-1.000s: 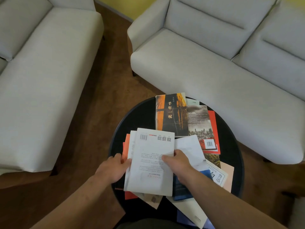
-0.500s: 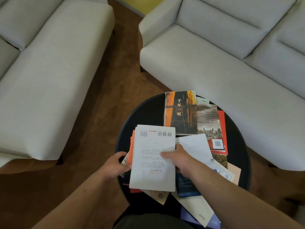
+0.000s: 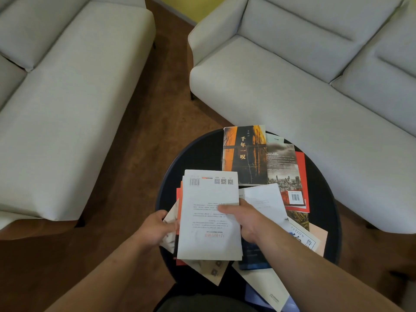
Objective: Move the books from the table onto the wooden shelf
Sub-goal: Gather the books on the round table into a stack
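While the right hand point(image 3: 245, 221) pinches the right edge of the white book point(image 3: 210, 215), thumb pressed on its back cover and fingers hidden beneath, the left hand point(image 3: 157, 230) is curled around the left edges of the thinner books under it, an orange-edged one among them. The white book tops this small gathered stack at the near left of the round black counter point(image 3: 180, 158), and I cannot tell whether the stack is lifted or resting.

Beyond the white book lies the orange-and-black book point(image 3: 244, 154), flat on the counter; to its right sit a grey cityscape book point(image 3: 282, 167) over a red one. Right of the white book, more books overlap loosely under the right forearm, some jutting past the counter's near rim.

The wooden shelf is not in view, so every book remains to be moved.

The likely trouble: the stack is uneven, its lower books fanned out, so a lift could let a thin one slide free. The right forearm could also drag the overhanging books off the counter's edge.
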A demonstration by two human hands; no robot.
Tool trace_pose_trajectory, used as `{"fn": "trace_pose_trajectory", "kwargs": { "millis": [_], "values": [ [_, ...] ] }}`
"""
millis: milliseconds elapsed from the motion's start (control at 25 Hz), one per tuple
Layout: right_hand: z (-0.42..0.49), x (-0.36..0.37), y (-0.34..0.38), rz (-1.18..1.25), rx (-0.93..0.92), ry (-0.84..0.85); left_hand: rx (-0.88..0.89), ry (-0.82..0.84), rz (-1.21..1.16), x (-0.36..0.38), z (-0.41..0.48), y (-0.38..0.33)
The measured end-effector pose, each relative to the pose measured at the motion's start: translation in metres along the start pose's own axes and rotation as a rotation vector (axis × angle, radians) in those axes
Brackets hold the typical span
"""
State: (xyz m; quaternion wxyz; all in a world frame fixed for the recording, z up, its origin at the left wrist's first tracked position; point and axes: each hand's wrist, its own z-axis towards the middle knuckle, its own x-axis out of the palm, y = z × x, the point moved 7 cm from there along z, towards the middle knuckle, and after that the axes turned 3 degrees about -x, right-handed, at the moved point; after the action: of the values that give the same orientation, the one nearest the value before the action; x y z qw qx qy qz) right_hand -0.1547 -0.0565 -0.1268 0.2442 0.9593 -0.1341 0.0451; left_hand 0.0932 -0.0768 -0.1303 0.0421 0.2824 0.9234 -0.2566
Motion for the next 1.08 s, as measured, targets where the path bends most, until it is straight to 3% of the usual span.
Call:
{"fn": "trace_pose_trajectory", "kwargs": {
  "millis": [80,280,400,480,640,720,1080],
  "values": [
    [0.000,-0.004,0.001,0.014,-0.004,-0.009,0.048,-0.042,0.044,-0.007,0.000,-0.010],
    [-0.002,-0.013,0.019,-0.027,-0.077,-0.024,0.103,0.042,0.077,-0.030,0.011,-0.050],
    [-0.004,-0.021,0.030,-0.057,-0.112,-0.010,0.191,-0.200,0.172,-0.049,0.025,-0.075],
    [-0.004,-0.024,0.031,-0.108,-0.110,0.000,0.173,-0.326,0.030,-0.056,0.031,-0.075],
    [0.003,-0.025,0.027,-0.161,-0.085,0.001,0.001,-0.362,-0.446,-0.047,0.024,-0.043],
    [0.005,-0.025,0.028,-0.167,-0.080,0.005,-0.076,-0.296,-0.490,-0.027,0.016,-0.025],
    [0.013,0.018,0.007,-0.314,-0.030,0.050,0.034,0.068,-0.459,0.025,-0.002,-0.039]
  ]
}}
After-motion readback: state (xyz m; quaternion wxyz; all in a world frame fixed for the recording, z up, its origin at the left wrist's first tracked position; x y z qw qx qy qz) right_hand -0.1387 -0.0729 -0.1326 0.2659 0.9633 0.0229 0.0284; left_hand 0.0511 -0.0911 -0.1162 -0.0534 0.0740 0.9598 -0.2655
